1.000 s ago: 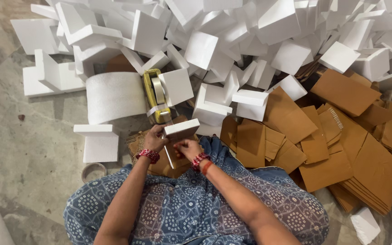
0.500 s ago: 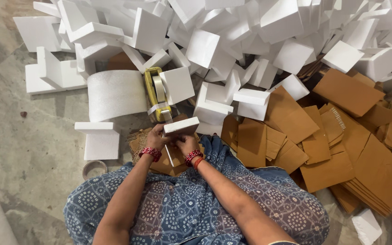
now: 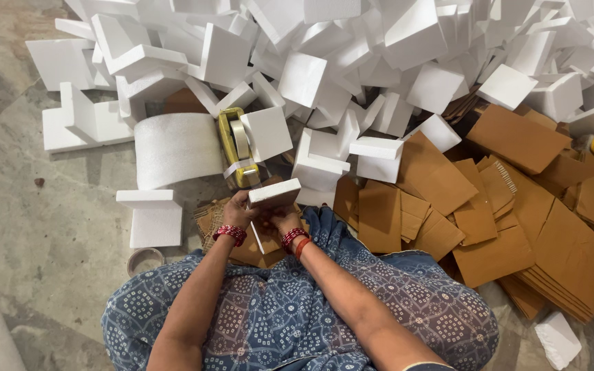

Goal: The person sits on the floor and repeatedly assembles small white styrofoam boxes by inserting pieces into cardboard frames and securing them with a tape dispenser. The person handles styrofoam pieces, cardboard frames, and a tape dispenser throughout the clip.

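Foam block [image 3: 274, 194] sits pinched between both hands, left hand [image 3: 238, 209] gripping its left end, right hand [image 3: 284, 220] underneath (fingers mostly hidden), over cardboard [image 3: 232, 240], just below the tape dispenser [image 3: 236, 148].

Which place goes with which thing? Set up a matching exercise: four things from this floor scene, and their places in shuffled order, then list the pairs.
Things:
1. white foam block
2. yellow tape dispenser
3. roll of white foam sheet
4. stack of brown cardboard sheets

Places:
A. lying left of the tape dispenser
B. on the floor at the person's right side
C. held between the left hand and right hand
D. between the foam roll and a white foam corner piece

Pairs: 1-C, 2-D, 3-A, 4-B
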